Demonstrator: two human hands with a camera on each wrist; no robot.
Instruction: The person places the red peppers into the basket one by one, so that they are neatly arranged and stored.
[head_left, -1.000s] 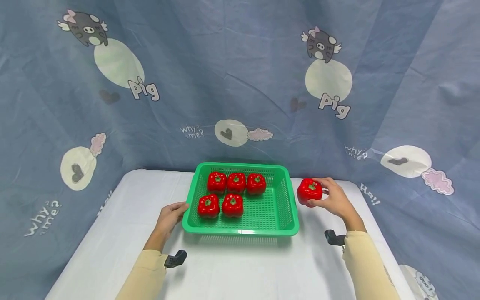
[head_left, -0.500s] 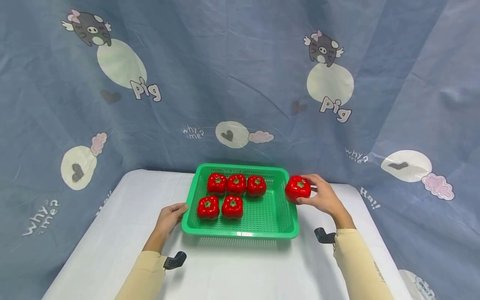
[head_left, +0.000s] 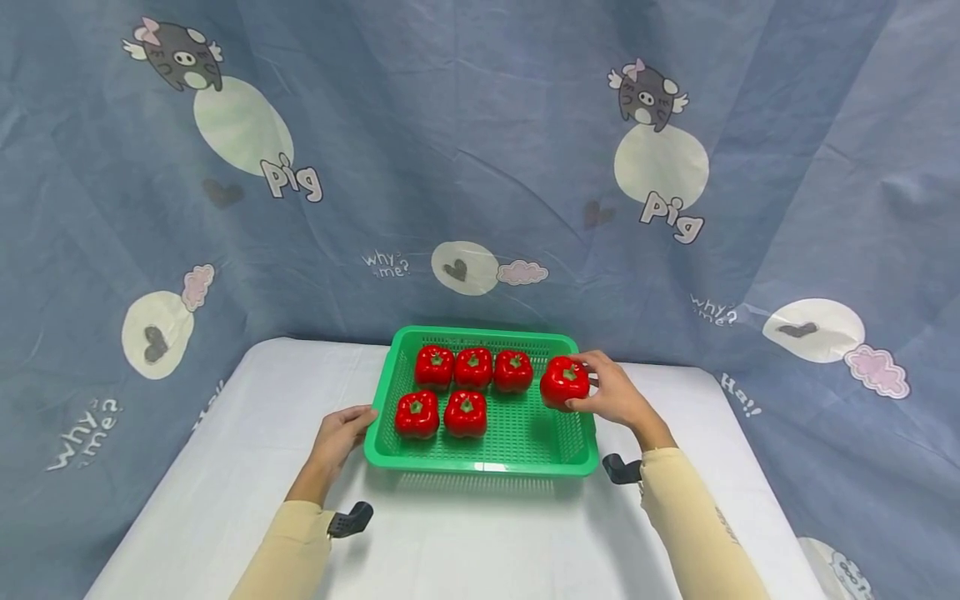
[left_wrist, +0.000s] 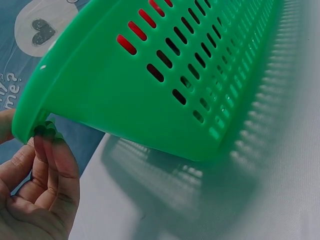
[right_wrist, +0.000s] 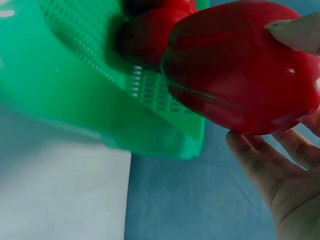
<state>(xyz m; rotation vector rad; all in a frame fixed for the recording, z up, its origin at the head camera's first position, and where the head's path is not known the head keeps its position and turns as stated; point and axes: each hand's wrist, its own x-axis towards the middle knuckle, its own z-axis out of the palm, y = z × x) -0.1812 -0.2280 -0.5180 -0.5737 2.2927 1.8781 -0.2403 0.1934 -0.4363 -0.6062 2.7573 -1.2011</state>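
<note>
A green perforated plastic basket holds several red bell peppers: three in a back row with a middle one, two in front, one of them nearer the centre. My left hand grips the basket's left rim; in the left wrist view its fingers curl up under the lip. My right hand pinches another red bell pepper between thumb and fingers, stem up, over the basket's right part. In the right wrist view this pepper hangs close above the basket, partly covering other peppers.
A white table lies under the basket. Behind it and along the sides hangs a blue curtain printed with pigs and clouds. Black wrist cameras are strapped on both forearms, one camera near the basket's front left corner.
My right hand has carried the bell pepper leftward from beside the basket, across the right rim, to over the basket's inside. The left hand and the basket stay in place.
</note>
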